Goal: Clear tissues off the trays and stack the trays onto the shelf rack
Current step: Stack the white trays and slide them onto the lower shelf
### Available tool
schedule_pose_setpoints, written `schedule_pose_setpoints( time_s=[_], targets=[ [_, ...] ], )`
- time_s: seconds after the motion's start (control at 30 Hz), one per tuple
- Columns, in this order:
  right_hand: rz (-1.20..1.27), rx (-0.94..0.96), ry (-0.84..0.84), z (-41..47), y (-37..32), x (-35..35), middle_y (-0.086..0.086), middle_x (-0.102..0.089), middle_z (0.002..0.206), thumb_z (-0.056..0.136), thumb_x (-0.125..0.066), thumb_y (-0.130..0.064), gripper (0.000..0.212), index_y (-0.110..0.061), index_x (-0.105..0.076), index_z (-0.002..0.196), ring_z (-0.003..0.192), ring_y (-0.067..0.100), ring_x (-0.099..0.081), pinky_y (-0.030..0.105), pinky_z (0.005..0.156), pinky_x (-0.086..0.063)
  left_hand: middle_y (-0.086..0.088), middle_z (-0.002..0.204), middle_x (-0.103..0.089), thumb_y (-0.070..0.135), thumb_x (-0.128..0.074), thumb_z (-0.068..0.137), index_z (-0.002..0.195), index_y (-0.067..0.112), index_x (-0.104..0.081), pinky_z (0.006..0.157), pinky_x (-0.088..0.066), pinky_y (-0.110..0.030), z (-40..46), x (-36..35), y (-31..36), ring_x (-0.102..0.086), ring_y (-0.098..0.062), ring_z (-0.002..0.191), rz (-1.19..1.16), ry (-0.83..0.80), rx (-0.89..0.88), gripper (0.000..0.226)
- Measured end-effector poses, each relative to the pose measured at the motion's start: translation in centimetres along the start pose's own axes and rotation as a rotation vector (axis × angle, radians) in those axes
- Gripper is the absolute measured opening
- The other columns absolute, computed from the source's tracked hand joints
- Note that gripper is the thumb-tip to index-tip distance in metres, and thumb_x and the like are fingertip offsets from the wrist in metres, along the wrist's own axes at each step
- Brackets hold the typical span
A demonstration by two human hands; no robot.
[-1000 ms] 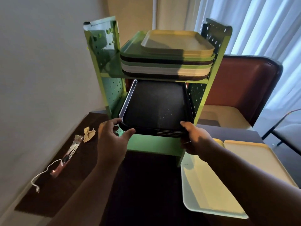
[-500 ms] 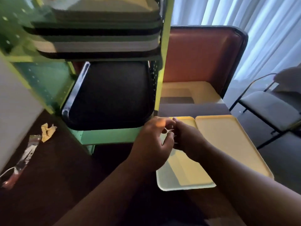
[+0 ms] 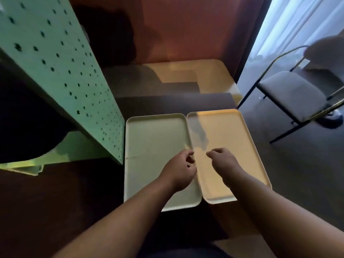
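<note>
- Shelf rack (image 3: 61, 75), green with small holes, stands at the left on the dark worktop (image 3: 55, 198).
- Pale green tray (image 3: 149, 138) lies just beside the rack.
- Left hand (image 3: 179, 171) hangs over this tray, fingers curled; whether it holds anything cannot be told.
- Yellow tray (image 3: 229, 131) touches the green tray's right edge.
- Right hand (image 3: 222, 160) hangs over the yellow tray, fingers curled, holding nothing visible.
- Chair (image 3: 292, 95) stands at the far right.

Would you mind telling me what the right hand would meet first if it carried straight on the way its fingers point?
Probably the left hand: the right hand points leftward over the yellow tray, though depth is unclear.
</note>
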State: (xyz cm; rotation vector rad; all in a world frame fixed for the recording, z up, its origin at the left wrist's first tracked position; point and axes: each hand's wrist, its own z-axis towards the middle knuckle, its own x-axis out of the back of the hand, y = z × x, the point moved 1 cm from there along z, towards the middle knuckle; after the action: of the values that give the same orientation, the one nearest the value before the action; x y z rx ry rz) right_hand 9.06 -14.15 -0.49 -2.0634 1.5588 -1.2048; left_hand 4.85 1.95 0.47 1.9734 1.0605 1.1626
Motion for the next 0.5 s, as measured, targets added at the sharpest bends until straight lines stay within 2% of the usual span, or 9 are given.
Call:
schedule_pose_setpoints(
  time_s=[0.13,0.2,0.33,0.43,0.5],
  targets=[
    [-0.129,-0.124,0.105,5.0,3.1,5.8,0.012,-0.057,0.139,0.085,-0.061,-0.044,0.059,-0.022,-0.056,0.139,0.126,0.034,-0.054,0.052,0.108,-0.048,-0.004,0.138,-0.059,0.021,-0.06,0.094,0.151,0.018,-0.043,0.103,-0.049,-0.036,4.2,-5.7,0.8,-0.06,-0.022,0.12,0.004,-0.079,0.119,0.06],
    [-0.209,-0.155,0.176,7.1,4.2,8.3,0.012,-0.046,0.147,0.088,-0.059,-0.043,0.061,-0.024,-0.05,0.146,0.133,0.036,-0.046,0.052,0.111,-0.045,-0.007,0.149,-0.051,0.024,-0.062,0.093,0.154,0.018,-0.038,0.106,-0.048,-0.038,5.7,-7.6,0.8,-0.055,-0.024,0.13,0.013,-0.117,0.184,0.066],
    [-0.374,-0.216,0.196,10.4,6.2,11.1,0.012,-0.043,0.144,0.09,-0.061,-0.043,0.066,-0.023,-0.042,0.15,0.13,0.035,-0.045,0.056,0.106,-0.049,-0.011,0.158,-0.04,0.03,-0.064,0.089,0.157,0.016,-0.033,0.113,-0.041,-0.036,7.5,-9.2,-0.1,-0.046,-0.025,0.142,0.087,-0.102,0.307,0.076],
    [-0.487,-0.173,0.17,11.3,7.0,12.0,0.012,-0.046,0.141,0.091,-0.064,-0.043,0.066,-0.022,-0.041,0.149,0.128,0.035,-0.047,0.055,0.103,-0.052,-0.007,0.157,-0.041,0.029,-0.065,0.086,0.155,0.016,-0.036,0.115,-0.037,-0.034,7.9,-9.8,-0.5,-0.043,-0.023,0.142,0.14,-0.061,0.342,0.076],
    [-0.478,-0.154,0.171,12.0,7.4,12.7,0.012,-0.051,0.139,0.09,-0.066,-0.041,0.066,-0.02,-0.042,0.148,0.126,0.035,-0.051,0.052,0.101,-0.053,-0.005,0.155,-0.044,0.029,-0.066,0.084,0.153,0.017,-0.04,0.115,-0.038,-0.035,7.8,-10.2,-0.6,-0.044,-0.023,0.141,0.159,-0.047,0.344,0.075]
  ],
)
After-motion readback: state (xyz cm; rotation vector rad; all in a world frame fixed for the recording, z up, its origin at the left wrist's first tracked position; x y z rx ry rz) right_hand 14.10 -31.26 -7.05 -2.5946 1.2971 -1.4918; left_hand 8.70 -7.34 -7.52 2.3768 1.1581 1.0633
